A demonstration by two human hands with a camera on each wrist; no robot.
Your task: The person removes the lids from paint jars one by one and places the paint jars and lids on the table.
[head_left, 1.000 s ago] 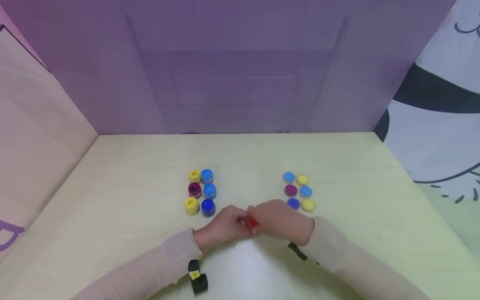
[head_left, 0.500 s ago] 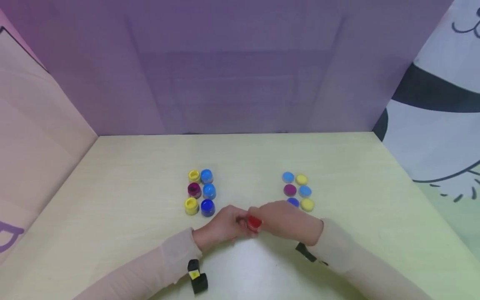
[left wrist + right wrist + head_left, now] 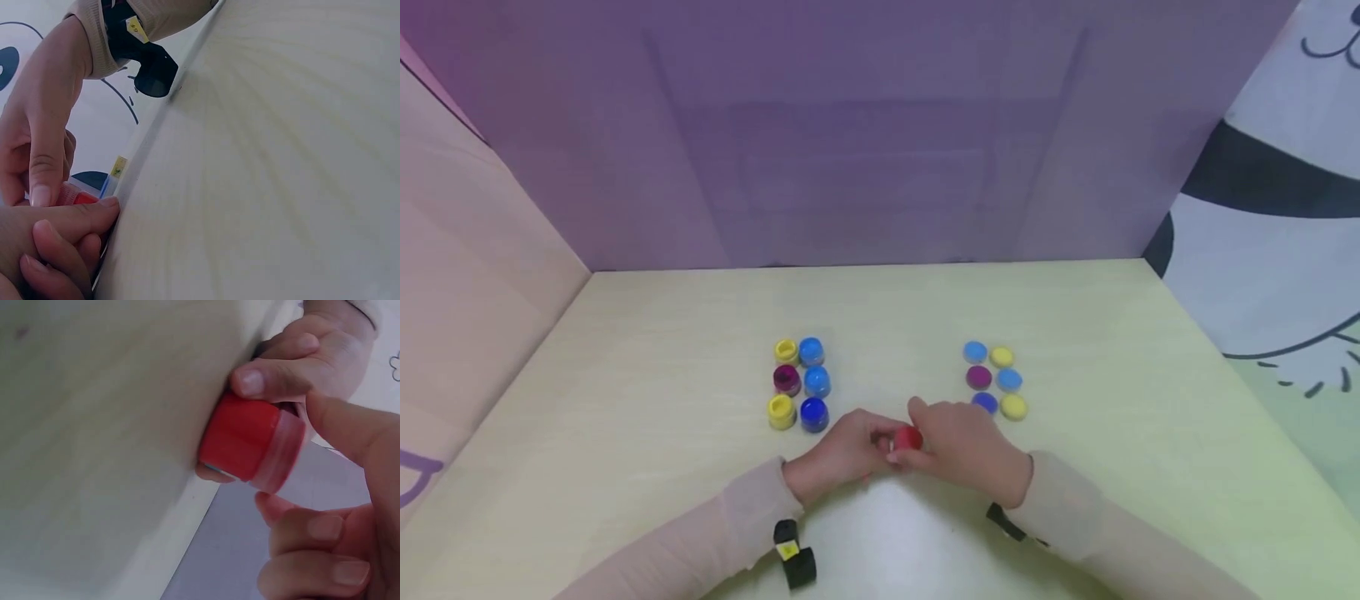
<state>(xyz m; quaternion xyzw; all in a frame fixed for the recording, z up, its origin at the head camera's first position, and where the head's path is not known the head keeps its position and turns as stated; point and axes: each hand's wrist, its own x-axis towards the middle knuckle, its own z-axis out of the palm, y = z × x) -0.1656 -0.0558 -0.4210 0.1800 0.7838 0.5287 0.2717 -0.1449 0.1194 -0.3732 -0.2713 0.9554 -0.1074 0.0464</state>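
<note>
My left hand (image 3: 846, 446) grips a small red paint jar (image 3: 240, 437) by its body, tilted on its side just above the table. The jar's paler red screw lid (image 3: 281, 453) faces my right hand (image 3: 973, 442). In the right wrist view, the right thumb (image 3: 347, 425) and the fingers spread around the lid, with a gap on the fingers' side. Whether the thumb touches the lid I cannot tell. Part of the jar shows in the left wrist view, behind the left-hand fingers (image 3: 59, 222).
Beyond my left hand stand several uncovered paint jars (image 3: 814, 414) in two columns, yellow, blue and purple. Beyond my right hand lie several loose lids (image 3: 978, 377) in similar colours. A purple panel (image 3: 865, 167) rises at the table's far edge.
My right hand has turned at the wrist and its fingers have spread away from the lid, so more red shows. My left hand stays in place with the jar.
</note>
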